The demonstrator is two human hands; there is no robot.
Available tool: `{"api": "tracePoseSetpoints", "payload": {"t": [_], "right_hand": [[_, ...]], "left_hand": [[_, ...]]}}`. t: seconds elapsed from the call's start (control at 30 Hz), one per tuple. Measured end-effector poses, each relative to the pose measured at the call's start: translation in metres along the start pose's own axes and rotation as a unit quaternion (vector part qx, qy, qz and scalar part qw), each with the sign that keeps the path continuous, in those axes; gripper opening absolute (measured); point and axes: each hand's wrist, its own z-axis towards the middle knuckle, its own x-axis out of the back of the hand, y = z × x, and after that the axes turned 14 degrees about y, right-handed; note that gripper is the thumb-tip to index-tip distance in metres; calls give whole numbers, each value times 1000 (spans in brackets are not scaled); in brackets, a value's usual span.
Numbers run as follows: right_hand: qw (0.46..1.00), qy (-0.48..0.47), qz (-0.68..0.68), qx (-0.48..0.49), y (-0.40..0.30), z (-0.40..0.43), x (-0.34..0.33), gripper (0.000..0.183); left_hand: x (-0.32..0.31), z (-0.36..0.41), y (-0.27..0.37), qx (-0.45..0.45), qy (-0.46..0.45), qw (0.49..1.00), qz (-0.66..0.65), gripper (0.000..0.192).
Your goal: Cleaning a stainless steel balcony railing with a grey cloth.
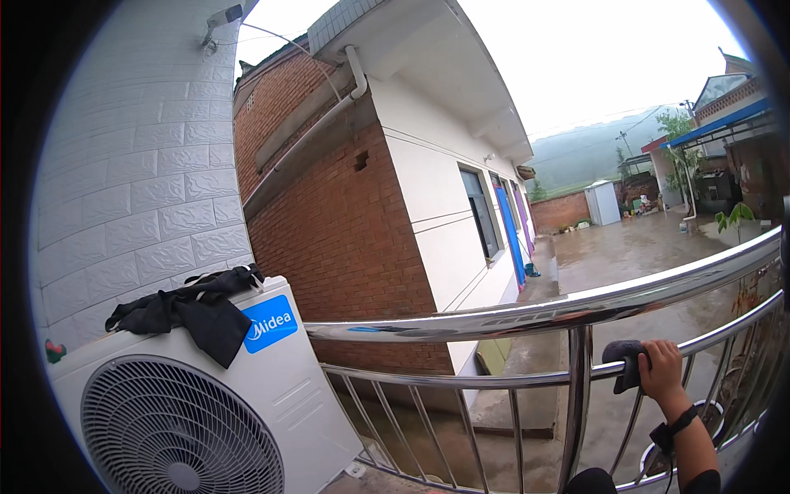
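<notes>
My right hand (662, 368) grips a dark grey cloth (624, 358), which is folded over the middle rail of a stainless steel railing (531, 378), just right of an upright post (579, 395). A black strap with a small device (663, 437) is around the wrist, and a thin cable hangs from it. My left hand is out of view. Before me on the left stands a white Midea air conditioner outdoor unit (308, 395), with black cloth (185, 309) draped over its top.
A tiled wall (148, 204) rises behind the unit, bearing a camera (225, 16). Beyond the railing are a brick and white building (426, 185) and a wet courtyard (629, 247). White-rimmed round containers (648, 460) stand low behind the bars at the right.
</notes>
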Motion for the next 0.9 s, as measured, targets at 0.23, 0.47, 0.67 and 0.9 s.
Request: {"api": "tracePoseSetpoints", "payload": {"t": [0.23,0.47,0.67,0.9], "right_hand": [[984,82,-142,-72,174,-11,83,17],[960,79,-197,-183,178,-8,81,17],[946,35,-236,-218,112,13,65,21],[975,-32,-172,-139,-28,10,-33,25]], "left_hand": [[20,-9,12,124,-20,991,-55,12],[-9,-9,14,64,-2,996,-57,17],[-25,-14,46,16,-69,995,-68,14],[-37,-11,51,29,-102,992,-73,15]]}}
